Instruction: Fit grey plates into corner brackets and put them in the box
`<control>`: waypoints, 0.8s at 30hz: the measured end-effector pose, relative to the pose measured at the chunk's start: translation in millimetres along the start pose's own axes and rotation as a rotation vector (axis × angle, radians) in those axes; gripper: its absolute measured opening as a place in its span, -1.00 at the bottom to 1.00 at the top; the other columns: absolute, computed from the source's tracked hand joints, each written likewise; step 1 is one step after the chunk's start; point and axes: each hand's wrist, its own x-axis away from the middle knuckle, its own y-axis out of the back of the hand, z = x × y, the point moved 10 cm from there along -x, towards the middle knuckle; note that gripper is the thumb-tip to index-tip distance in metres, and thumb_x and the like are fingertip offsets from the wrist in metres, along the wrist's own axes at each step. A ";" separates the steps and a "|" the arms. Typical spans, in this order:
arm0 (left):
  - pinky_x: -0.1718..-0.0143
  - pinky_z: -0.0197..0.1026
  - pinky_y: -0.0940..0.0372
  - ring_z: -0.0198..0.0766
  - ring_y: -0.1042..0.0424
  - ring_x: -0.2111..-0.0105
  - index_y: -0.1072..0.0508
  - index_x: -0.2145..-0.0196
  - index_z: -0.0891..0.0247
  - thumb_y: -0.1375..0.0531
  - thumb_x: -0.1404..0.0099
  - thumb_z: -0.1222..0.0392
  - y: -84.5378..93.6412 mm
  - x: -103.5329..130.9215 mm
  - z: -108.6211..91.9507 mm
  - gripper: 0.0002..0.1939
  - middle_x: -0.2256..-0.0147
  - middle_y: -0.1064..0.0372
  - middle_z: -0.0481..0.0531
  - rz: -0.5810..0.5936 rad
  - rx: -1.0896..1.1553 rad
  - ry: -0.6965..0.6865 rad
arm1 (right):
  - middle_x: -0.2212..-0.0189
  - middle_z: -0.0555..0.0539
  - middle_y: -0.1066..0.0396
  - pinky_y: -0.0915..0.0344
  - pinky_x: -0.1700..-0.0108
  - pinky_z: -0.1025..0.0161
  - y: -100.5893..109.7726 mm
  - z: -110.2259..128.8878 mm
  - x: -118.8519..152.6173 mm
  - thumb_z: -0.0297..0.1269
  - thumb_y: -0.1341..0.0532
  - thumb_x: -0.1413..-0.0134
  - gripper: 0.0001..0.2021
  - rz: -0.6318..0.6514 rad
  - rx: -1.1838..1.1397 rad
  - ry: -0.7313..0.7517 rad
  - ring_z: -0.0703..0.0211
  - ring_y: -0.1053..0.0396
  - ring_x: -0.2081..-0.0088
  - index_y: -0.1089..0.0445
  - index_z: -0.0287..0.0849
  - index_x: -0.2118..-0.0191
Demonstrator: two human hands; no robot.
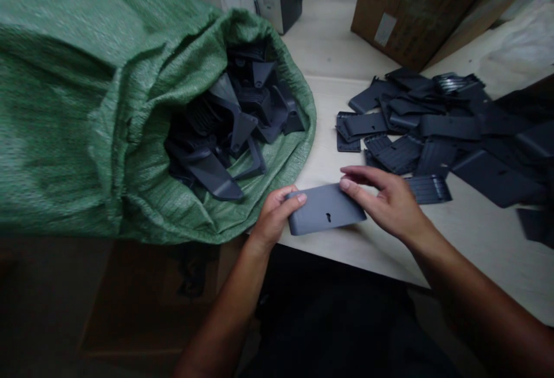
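Both hands held one grey plastic cover (325, 209) at the near edge of the pale counter (476, 234). The left hand (277, 213) gripped its left end, thumb on top and fingers clamped round the edge. The right hand (385, 196) lay over its right end, fingers together and pressing on the top corner. The cover lay flat, with a small keyhole slot showing in its face. Just to the left a big green woven sack (86, 107) lay on its side, its mouth open and full of dark plastic parts (234, 124). Behind the right hand a loose pile of flat dark covers (437, 130) spread across the counter. Cardboard boxes (415, 8) stood further back.
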 end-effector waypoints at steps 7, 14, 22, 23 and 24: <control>0.29 -0.29 -0.20 -0.30 -0.26 0.35 -0.47 0.35 0.24 -0.43 -0.30 -0.02 16.2 10.1 1.3 -0.68 0.38 -0.30 -0.06 -0.234 0.174 -0.180 | 0.23 -0.14 -0.67 -0.50 0.05 0.09 -12.6 -19.6 16.7 0.18 -0.43 -0.21 -0.57 0.088 -0.277 -0.190 -0.01 -0.59 0.19 -0.69 -0.13 0.15; 0.23 -0.22 -0.26 -0.20 -0.40 0.31 -0.55 0.26 0.25 -0.32 -0.39 -0.19 -7.7 10.9 4.5 -0.60 0.35 -0.45 0.02 -0.019 0.072 -0.116 | 0.14 -0.12 -0.67 -0.50 -0.06 0.06 -62.1 -7.3 29.2 0.11 -0.43 -0.23 -0.60 0.293 -0.635 -0.251 -0.01 -0.59 0.13 -0.65 -0.14 0.06; 0.11 -0.01 -0.46 0.01 -0.61 0.23 -0.47 0.18 0.28 -0.35 -0.16 -0.09 -44.9 -2.6 9.6 -0.59 0.25 -0.63 0.25 0.061 0.503 0.234 | 0.14 -0.08 -0.63 -0.43 0.00 0.17 -85.9 27.2 52.1 -0.04 -0.29 -0.42 -0.70 0.512 -0.211 0.106 0.02 -0.54 0.12 -0.63 -0.14 0.01; 0.11 -0.01 -0.46 0.01 -0.61 0.23 -0.44 0.20 0.25 -0.35 -0.14 -0.03 -49.4 -1.7 8.6 -0.63 0.27 -0.63 0.22 0.044 0.526 0.218 | 0.09 -0.08 -0.63 -0.43 -0.04 0.16 -86.3 26.8 52.7 -0.02 -0.28 -0.43 -0.68 0.489 -0.270 0.082 0.00 -0.54 0.07 -0.62 -0.14 -0.03; 0.11 -0.01 -0.46 0.02 -0.62 0.23 -0.41 0.23 0.23 -0.33 -0.14 0.00 -51.6 -0.6 6.9 -0.67 0.31 -0.62 0.18 0.011 0.535 0.183 | 0.05 -0.09 -0.63 -0.43 -0.08 0.15 -85.5 26.5 53.1 0.00 -0.28 -0.43 -0.66 0.454 -0.324 0.062 -0.02 -0.54 0.03 -0.62 -0.14 -0.04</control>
